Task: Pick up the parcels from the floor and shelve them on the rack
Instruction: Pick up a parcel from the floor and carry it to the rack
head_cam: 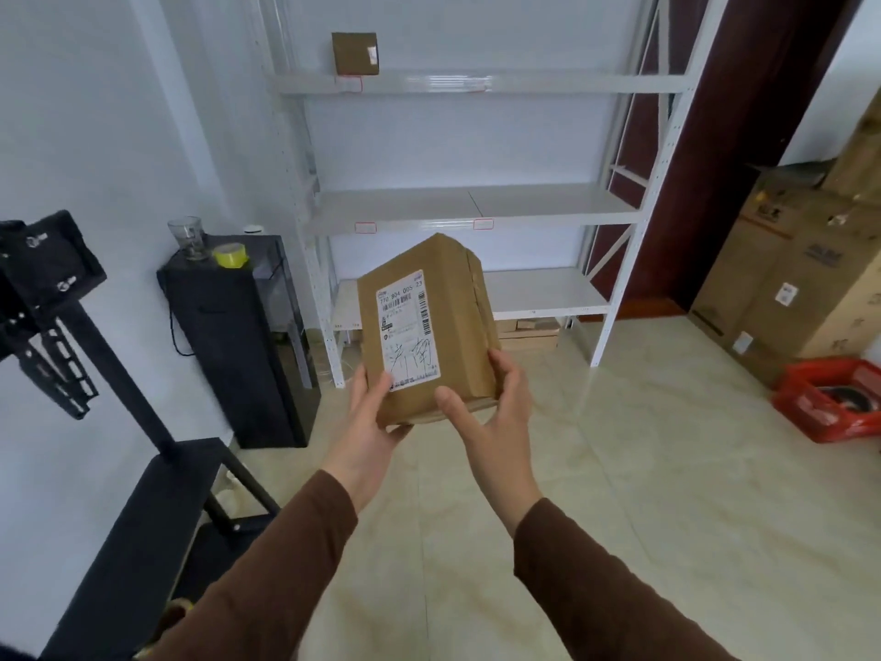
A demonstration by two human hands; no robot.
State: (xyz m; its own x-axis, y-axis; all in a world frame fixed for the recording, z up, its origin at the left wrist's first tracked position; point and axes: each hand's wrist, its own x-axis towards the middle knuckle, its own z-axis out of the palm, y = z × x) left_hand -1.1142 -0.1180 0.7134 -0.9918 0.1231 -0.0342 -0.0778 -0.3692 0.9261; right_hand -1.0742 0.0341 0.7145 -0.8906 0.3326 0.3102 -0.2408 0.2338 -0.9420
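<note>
you had a brown parcel point(424, 326) up in the air in front of you, with both hands on its near end. your left hand point(369, 412) gripped the bottom left corner, with the thumb lying on the white label point(409, 329). your right hand point(496, 403) held the bottom right side, thumb on the front and fingers wrapped round the edge. so both hands were closed on the box, one on each side, and the box leaned a little to the right. the white rack point(457, 202) stood ahead of you, well apart from the box. one small parcel point(355, 53) already sat on the top shelf, close to the left post. the middle shelf and the low shelf looked bare. the floor point(619, 469) near you showed no other loose parcels, though big cartons point(801, 279) and a red crate point(829, 398) sat off to the right. it looked like you were at the carrying step: box picked up, not yet put away. next you would need to step closer to the rack, lift the box level, slide it onto a shelf, and let go only when it sat flat.
</note>
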